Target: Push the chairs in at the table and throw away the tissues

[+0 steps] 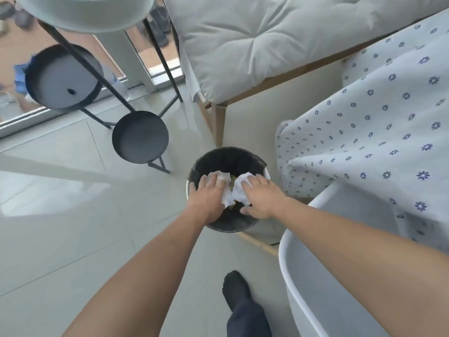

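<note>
Both hands were down over the bin (pixel 247 223) at twelve o'clock from my foot (pixel 237 288), and I had tissue in each. My left hand (pixel 209 194) had its fingers (pixel 212 178) curled over one crumpled tissue (pixel 224 177); my right hand (pixel 261 197) held a second wad (pixel 239 190), its fingers (pixel 255 181) folded narrow on top of it. The two wads hung touching each other, right above the dark liner, inside the rim. Looked like the drop was the step in hand. The risk, as I read it: the paper was light and loose, so a careless release near the rim could have let a piece catch on the edge or flutter onto the floor tiles (pixel 73 227). A strip trailing from the left wad could also have clung to the palm. The cloth-covered worktop (pixel 379 132) sat at two o'clock, the cushioned chair (pixel 255 42) at twelve beyond the bin, and another white chair (pixel 323 288) at four, close by my right forearm. Whether any chair was pushed in, I couldn't tell from there. A black stand (pixel 141 137) stood at ten o'clock, well clear.
</note>
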